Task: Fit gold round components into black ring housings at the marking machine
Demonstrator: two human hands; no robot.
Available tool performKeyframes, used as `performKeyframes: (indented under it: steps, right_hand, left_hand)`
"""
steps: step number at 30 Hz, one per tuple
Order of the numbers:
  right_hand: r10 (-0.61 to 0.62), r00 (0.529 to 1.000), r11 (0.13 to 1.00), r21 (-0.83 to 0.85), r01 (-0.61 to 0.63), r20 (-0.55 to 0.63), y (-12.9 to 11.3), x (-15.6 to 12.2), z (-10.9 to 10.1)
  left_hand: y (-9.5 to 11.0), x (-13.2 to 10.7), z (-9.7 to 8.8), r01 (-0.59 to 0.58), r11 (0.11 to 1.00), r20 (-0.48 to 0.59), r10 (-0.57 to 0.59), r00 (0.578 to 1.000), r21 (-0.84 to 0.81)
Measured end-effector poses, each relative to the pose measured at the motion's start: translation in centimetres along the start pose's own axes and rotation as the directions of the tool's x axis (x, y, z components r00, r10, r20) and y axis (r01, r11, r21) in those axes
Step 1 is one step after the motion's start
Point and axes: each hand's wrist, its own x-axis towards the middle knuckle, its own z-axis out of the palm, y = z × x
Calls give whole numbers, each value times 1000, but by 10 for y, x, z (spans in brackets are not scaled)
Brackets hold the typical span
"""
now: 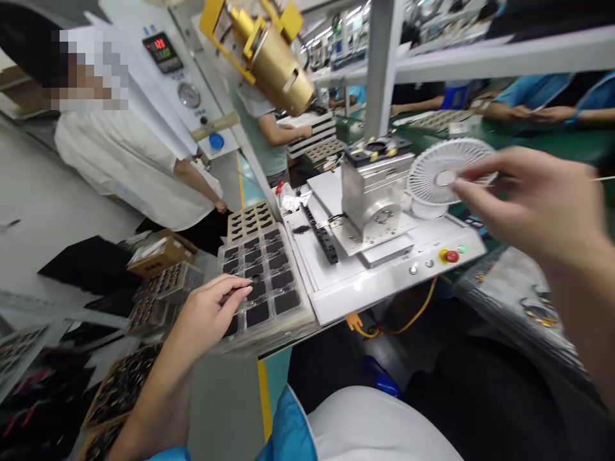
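My left hand (209, 314) is over a clear plastic tray (270, 321) whose pockets hold flat black pieces (283, 301). Its thumb and forefinger are pinched together, and whatever lies between them is too small to make out. On the other side, my right hand (538, 192) is raised in front of a white desk fan (425, 182), blurred by motion. The tips of its thumb and forefinger come together; I cannot make out anything between them. Between the hands stands a metal fixture block (368, 198) with a black top plate (377, 148).
A brass-coloured press head (281, 64) hangs above the white machine base (331, 298). A red emergency button (450, 257) sits at its front edge. A beige tray (250, 221) lies behind the clear one. One person in white (120, 153) stands at left; others work behind.
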Motion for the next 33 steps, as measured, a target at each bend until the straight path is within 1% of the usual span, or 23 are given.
performKeyframes:
  steps: [1,3,5,7,9,11,13,14,15,16,17,19,20,21,23,25,26,28,29,30,31,32,33]
  right_hand:
    - [-30,1000,1000,5,30,-1,-3,20,3]
    - [-174,980,985,-8,175,97,-6,65,17]
    - [-280,934,957,-9,289,222,-6,107,35]
    - [-297,889,952,36,304,349,-6,138,52]
    - [-271,843,962,97,256,465,-6,158,64]
    - [-279,784,960,155,232,554,-6,169,71]
    - [-331,729,944,220,248,600,-6,173,73]
    - [-355,723,935,244,259,593,-6,172,73]
    - [-368,739,929,258,266,564,-7,169,72]
    - [-369,777,927,265,266,510,-7,165,70]
    - [-357,829,928,270,259,431,-8,158,69]
    - [-287,931,931,293,215,226,-9,142,65]
    - [-231,964,930,319,180,130,-9,132,63]
    - [-168,984,926,351,139,54,-8,121,61]
    - [-49,998,908,415,56,-28,-5,98,56]
    - [32,998,889,457,-5,-51,4,72,48]
    - [64,997,882,471,-33,-51,10,58,43]
    - [147,989,866,486,-114,-31,27,27,32]
    - [211,977,856,485,-180,-9,37,10,26]
    - [292,956,841,471,-268,23,48,-7,21]
    - [385,921,819,436,-374,66,59,-23,17]
    - [484,867,786,375,-491,120,70,-40,14]
    - [577,796,742,289,-604,182,79,-55,13]
  left_hand:
    - [9,13,1,-66,998,-5,66,998,5]
    - [29,36,2,-181,984,-39,180,983,-4]
    - [47,57,3,-278,960,-86,275,958,-32]
    - [62,76,6,-360,930,-129,350,928,-70]
    - [74,95,10,-410,905,-167,389,906,-117]
    - [85,116,16,-434,885,-205,399,894,-169]
    - [97,139,24,-460,864,-234,413,880,-206]
    - [103,152,29,-479,852,-243,429,870,-213]
    - [110,164,34,-503,839,-251,451,857,-209]
    - [118,177,39,-528,827,-257,477,841,-194]
    - [126,190,45,-552,816,-261,503,824,-172]
    - [145,214,56,-583,804,-248,546,800,-114]
    - [155,225,61,-587,805,-224,559,798,-82]
    - [165,235,65,-579,814,-187,562,806,-50]
    - [185,251,71,-529,848,-79,529,845,21]
    - [202,259,72,-477,876,23,476,879,78]
    - [208,261,71,-462,882,65,458,887,93]
    - [213,258,69,-457,885,144,443,885,86]
    - [212,255,68,-460,885,178,443,879,72]
    - [210,250,67,-466,883,205,446,871,57]
    - [206,246,68,-478,877,221,458,861,45]
    - [202,242,69,-499,866,225,479,848,38]
    - [197,240,70,-529,848,221,509,832,38]
